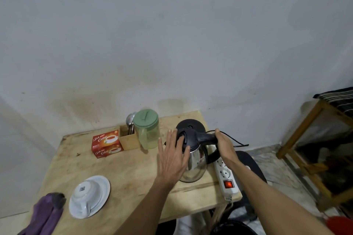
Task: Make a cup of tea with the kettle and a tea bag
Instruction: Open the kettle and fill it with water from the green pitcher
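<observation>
The kettle [194,164], a polished steel body with a black lid [184,137] and black handle [207,137], is located at the right part of the wooden table [124,168], upright; whether its bottom rests on the tabletop cannot be determined. The right hand [225,145] grips the handle, fingers curled round its rear end. The left hand [172,158] is wide, fingers straight and spread, with the fingertips laid against the lid and the upper side of the body. The round black base [191,125] stands directly behind the kettle, separate from it, and a thin black cord [235,141] runs from it off the right side. A white power strip [225,175] lies along the right table edge, just beside the kettle, its red switch [228,184] lit. To the left of the base stands a clear pitcher [148,135] with a green lid, touching a wooden holder [129,140] containing spoons [130,120]. A red tea box [107,144] sits against the left side of the holder. Near the front left, a white cup [87,192] lies inverted on a white saucer [103,196], with a purple cloth [45,213] at the corner beside it
</observation>
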The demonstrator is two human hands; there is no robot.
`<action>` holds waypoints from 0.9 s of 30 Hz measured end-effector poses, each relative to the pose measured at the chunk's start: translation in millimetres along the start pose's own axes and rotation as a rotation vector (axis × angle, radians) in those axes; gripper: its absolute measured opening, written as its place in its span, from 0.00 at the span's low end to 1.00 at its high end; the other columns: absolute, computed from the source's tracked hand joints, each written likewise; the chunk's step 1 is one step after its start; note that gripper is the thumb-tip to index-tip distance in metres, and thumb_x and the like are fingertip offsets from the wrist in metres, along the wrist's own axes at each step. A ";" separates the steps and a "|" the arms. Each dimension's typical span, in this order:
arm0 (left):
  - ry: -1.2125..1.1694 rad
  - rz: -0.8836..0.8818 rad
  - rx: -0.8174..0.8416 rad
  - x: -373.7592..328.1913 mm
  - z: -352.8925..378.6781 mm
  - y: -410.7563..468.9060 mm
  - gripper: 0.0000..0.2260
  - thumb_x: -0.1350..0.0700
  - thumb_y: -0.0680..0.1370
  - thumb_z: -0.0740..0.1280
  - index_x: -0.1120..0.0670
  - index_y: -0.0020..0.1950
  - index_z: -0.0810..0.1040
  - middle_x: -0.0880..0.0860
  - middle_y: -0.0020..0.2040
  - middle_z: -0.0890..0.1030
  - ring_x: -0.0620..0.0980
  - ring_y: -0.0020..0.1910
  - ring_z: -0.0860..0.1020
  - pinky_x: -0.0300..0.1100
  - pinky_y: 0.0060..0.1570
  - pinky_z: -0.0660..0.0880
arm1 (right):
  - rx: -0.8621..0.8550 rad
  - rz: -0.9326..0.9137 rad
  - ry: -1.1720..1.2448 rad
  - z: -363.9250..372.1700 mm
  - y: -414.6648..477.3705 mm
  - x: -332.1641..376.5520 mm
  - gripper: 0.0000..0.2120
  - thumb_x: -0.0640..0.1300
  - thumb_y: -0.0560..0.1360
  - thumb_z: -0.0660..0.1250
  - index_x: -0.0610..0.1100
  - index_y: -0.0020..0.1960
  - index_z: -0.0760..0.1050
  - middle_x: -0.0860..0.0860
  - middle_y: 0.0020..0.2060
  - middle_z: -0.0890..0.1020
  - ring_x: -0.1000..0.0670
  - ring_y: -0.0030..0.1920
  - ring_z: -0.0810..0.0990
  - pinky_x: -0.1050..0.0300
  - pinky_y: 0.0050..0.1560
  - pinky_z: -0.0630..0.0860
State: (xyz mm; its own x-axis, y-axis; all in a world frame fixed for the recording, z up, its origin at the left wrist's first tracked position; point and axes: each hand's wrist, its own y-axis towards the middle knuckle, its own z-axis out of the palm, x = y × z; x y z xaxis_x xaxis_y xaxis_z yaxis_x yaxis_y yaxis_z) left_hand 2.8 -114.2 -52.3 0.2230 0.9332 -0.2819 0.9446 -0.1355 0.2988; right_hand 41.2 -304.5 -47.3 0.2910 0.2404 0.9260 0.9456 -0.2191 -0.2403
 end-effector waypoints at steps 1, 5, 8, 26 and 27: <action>0.011 0.007 -0.006 0.6 0.9 0.3 0.24 0.43 0.82 0.46 0.51 0.70 0.70 0.54 0.78 0.62 0.53 0.79 0.53 0.56 0.75 0.45 | -0.001 0.024 0.024 -0.7 1.5 -0.6 0.21 0.55 0.83 0.52 0.45 0.47 0.78 0.46 0.47 0.81 0.47 0.52 0.78 0.49 0.56 0.70; 0.037 0.018 -0.026 2.2 4.4 0.7 0.22 0.43 0.82 0.48 0.50 0.67 0.74 0.56 0.76 0.66 0.55 0.78 0.58 0.60 0.74 0.51 | -0.009 0.050 0.052 -1.8 8.3 -7.6 0.21 0.55 0.83 0.52 0.44 0.43 0.76 0.46 0.46 0.80 0.46 0.51 0.77 0.49 0.54 0.69; 0.057 0.024 -0.033 2.0 6.4 1.8 0.21 0.43 0.81 0.49 0.50 0.66 0.74 0.55 0.76 0.66 0.55 0.78 0.57 0.60 0.75 0.52 | -0.007 0.057 0.052 -2.3 9.8 -8.3 0.21 0.55 0.83 0.52 0.44 0.42 0.74 0.46 0.45 0.79 0.47 0.48 0.76 0.49 0.53 0.68; 0.022 0.327 -0.223 -73.6 -15.2 45.8 0.17 0.60 0.74 0.66 0.57 0.63 0.74 0.59 0.70 0.72 0.63 0.71 0.68 0.53 0.61 0.74 | -0.081 0.014 -0.026 6.0 13.2 -11.5 0.23 0.58 0.82 0.50 0.47 0.47 0.80 0.48 0.47 0.84 0.46 0.50 0.81 0.45 0.56 0.76; 0.018 0.364 -0.208 -82.9 -14.7 49.7 0.19 0.63 0.72 0.67 0.56 0.63 0.74 0.59 0.70 0.72 0.63 0.71 0.68 0.52 0.61 0.74 | -0.066 -0.010 -0.055 6.1 13.4 -12.6 0.21 0.55 0.83 0.51 0.48 0.46 0.79 0.48 0.45 0.84 0.46 0.49 0.81 0.44 0.53 0.77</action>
State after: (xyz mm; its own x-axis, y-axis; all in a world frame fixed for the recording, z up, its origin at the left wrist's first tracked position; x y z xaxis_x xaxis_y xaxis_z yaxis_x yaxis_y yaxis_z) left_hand 27.7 -193.3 -0.7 0.5276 0.8426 -0.1081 0.7354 -0.3893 0.5546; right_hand 51.1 -304.7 -64.0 0.2910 0.2937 0.9105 0.9375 -0.2775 -0.2101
